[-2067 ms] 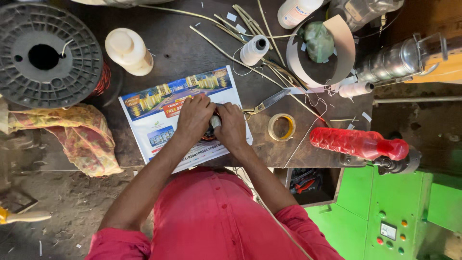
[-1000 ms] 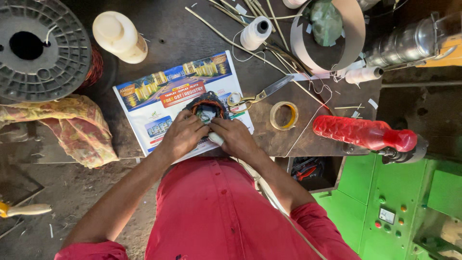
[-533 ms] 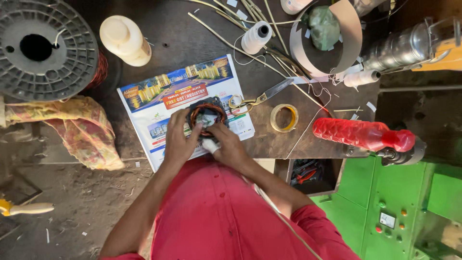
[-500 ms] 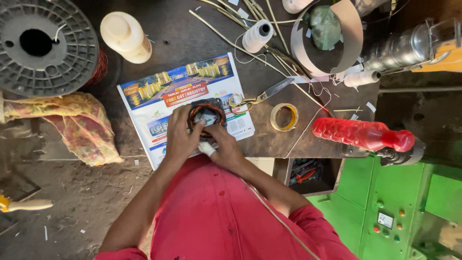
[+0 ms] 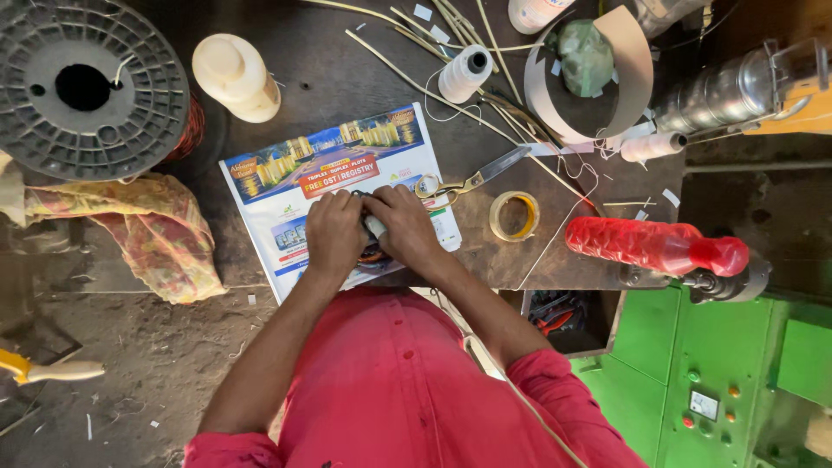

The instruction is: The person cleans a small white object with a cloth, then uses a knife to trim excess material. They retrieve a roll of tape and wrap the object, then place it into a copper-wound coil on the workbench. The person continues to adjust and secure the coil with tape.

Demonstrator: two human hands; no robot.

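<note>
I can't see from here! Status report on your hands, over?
Left hand and right hand both closed on a small round coil part. Part rests on the printed flyer. Scissors and tape roll beside, apart.

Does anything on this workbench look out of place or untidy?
Yes. A crumpled cloth hangs over the bench's left edge, and thin cream strips lie scattered at the top. Both hands press a small part on a leaflet.

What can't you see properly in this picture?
- Head view: the round wound part is mostly covered by the left hand and right hand.
- The fingers' grip is hidden underneath.
- The flyer is partly covered by both hands.
- The big grey spool is cut off by the top and left edges.
- The tools in the drawer are too dark to tell.
</note>
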